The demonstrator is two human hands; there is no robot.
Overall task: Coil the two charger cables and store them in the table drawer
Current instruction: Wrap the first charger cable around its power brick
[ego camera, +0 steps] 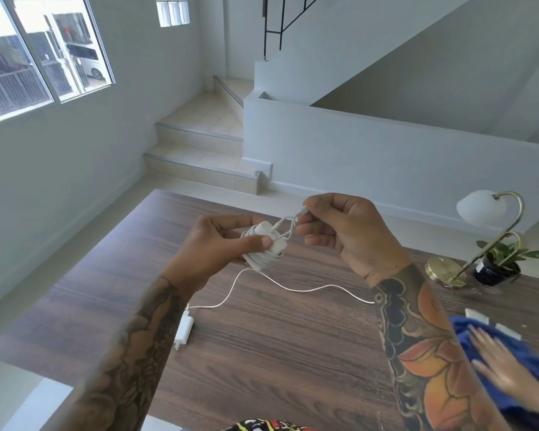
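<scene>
Patterned cloth (pixel 268 426) shows at the bottom edge, and above it both forearms reach out over the dark wood worktop (pixel 293 353). Left hand (pixel 221 241) has its grip closed round the first charger (pixel 263 244), thumb pressing on the white brick with the cable already wound in tight turns about it. Right hand (pixel 349 231) pinches the cable's free end (pixel 302 211) between thumb and forefinger, just beside the brick, with a short loop left slack between the two hands. By the look of it the step in hand is finishing the first coil: the tail needs tucking under a turn so the bundle holds.

Second charger (pixel 183 329) lies flat on the worktop beneath the left forearm, prongs toward the camera, its cable (pixel 293 289) trailing uncoiled across the wood until it passes behind the right forearm. It is untouched, so roughly half the coiling remains. No drawer is in view. Next comes securing the end without loosening the wraps, then setting the bundle down

At far right another person's hand (pixel 504 365) rests on blue cloth (pixel 479 343), near a brass lamp (pixel 479 241) and a small plant (pixel 501 259)
</scene>
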